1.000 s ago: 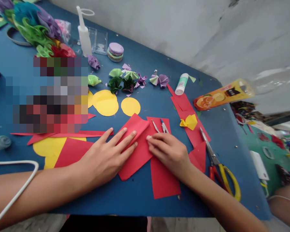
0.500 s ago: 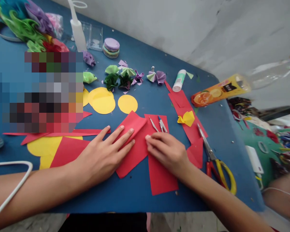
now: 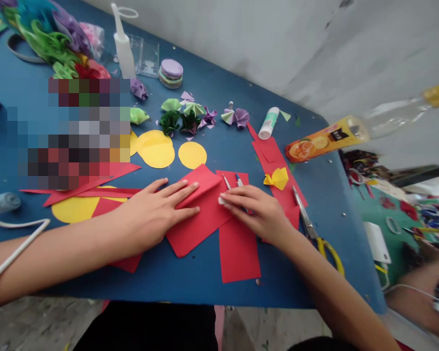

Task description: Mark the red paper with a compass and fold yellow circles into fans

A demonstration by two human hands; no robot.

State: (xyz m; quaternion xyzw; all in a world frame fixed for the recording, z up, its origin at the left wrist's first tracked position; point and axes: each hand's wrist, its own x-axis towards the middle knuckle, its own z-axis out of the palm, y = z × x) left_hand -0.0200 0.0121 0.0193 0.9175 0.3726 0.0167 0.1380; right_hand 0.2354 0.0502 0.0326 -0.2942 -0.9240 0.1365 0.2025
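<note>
A folded sheet of red paper (image 3: 201, 209) lies flat on the blue worktop (image 3: 212, 287) at the centre of the frame — its upper corner folded over into a flap. It overlaps a second red sheet (image 3: 237, 253) — flat, lower right of it.

1. Bare blue table (image 3: 190, 278) along the near edge, open for a hand to pass.
2. Right of the red sheet (image 3: 205, 214): scissors (image 3: 314, 229) and red scraps (image 3: 278, 165) in the way.
3. Far side crowded: yellow circles (image 3: 168, 152), paper fans (image 3: 185, 117), glue stick (image 3: 269, 123), glue bottle (image 3: 123, 45).
4. Far-left corner blocked by paper flowers (image 3: 54, 39).
</note>
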